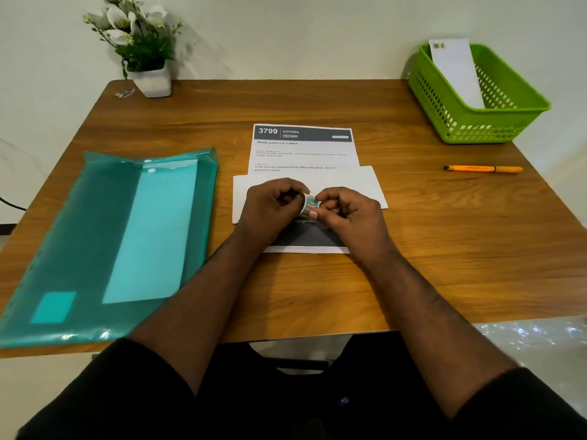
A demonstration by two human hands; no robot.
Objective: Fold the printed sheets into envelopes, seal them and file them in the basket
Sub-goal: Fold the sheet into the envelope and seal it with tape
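A white envelope (359, 185) lies across printed sheets (305, 150) in the middle of the wooden table (317, 100). Above the envelope, my left hand (270, 204) and my right hand (346, 211) both grip a small patterned teal tape roll (309, 204), fingers curled round it. The top sheet shows "3799 KITCHEN". Another printed sheet (305, 239) with a dark band sticks out below my hands. A green plastic basket (476, 100) at the far right holds one white envelope (457, 71) leaning upright inside.
A teal plastic folder (95, 249) with pale envelopes inside lies at the left. An orange pen (482, 168) rests to the right of the sheets. A white pot with flowers (149, 74) stands at the back left, with a small wrapper (125, 93) beside it.
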